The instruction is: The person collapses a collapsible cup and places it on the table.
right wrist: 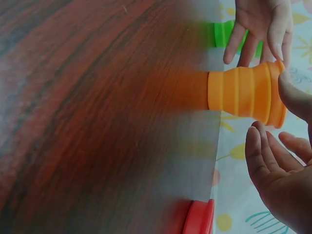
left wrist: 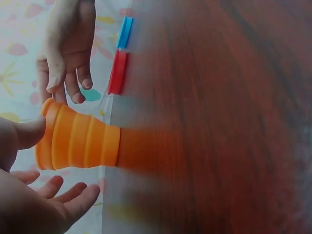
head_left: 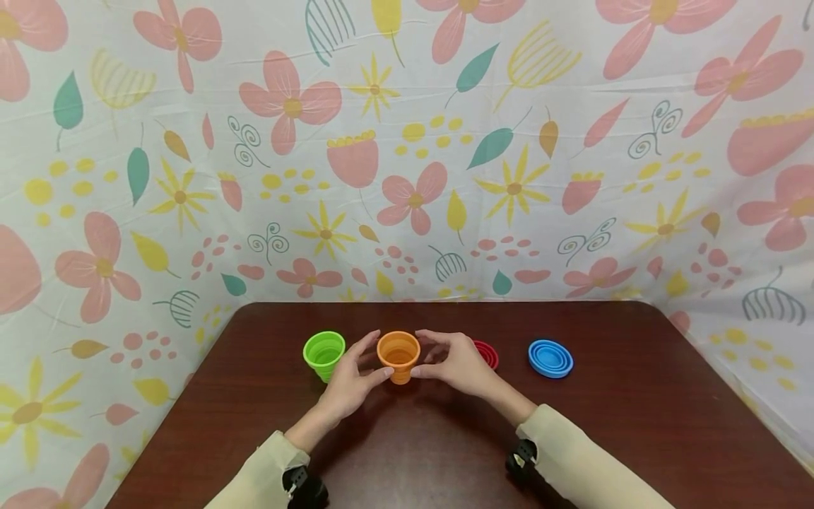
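Observation:
An orange collapsible cup [head_left: 398,350], drawn out to full height, stands upright on the table between both hands. My left hand [head_left: 348,382] is at its left side, the thumb at the rim and the other fingers spread apart from the wall in the left wrist view. On the right side, my right hand [head_left: 459,364] has its thumb by the rim too, with loosely bent fingers [right wrist: 265,153] off the cup. An expanded green cup [head_left: 324,353] stands just beyond the left hand. Behind the right hand, a flattened red cup [head_left: 487,353] is partly hidden.
A flattened blue cup [head_left: 550,358] lies to the right of the red one. The dark brown wooden table [head_left: 407,452] ends at a back edge, with a flower-patterned cloth [head_left: 413,198] hanging behind it.

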